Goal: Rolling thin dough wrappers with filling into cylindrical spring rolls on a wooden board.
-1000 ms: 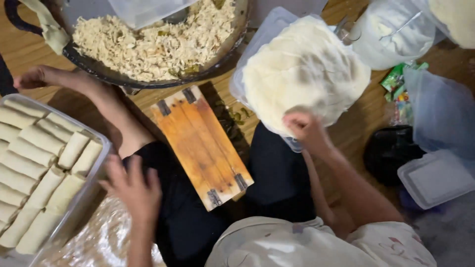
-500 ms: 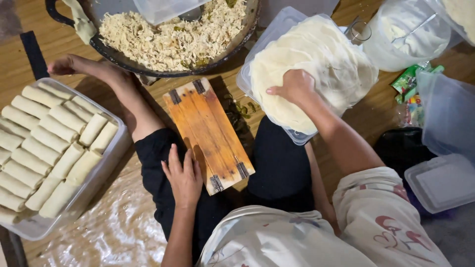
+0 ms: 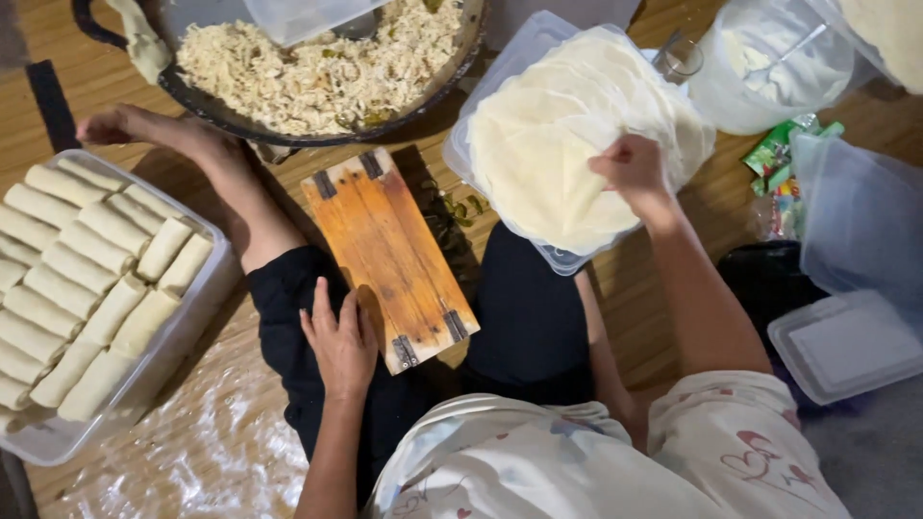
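Currently peeling: right hand (image 3: 630, 171) pinches top wrapper off the stack (image 3: 567, 144), far right of the wooden board (image 3: 389, 258). Left hand (image 3: 338, 338) flat, fingers apart, beside board. Next move needs clean single-sheet separation.

1. The floor (image 3: 663, 317) was warm brown wood with visible grain, running under everything in view.
2. A crinkled clear plastic sheet (image 3: 192, 461) lay spread over it at the lower left.
3. A grey patch (image 3: 865, 461) covered the lower right corner.
4. Light was soft and even, casting short shadows.
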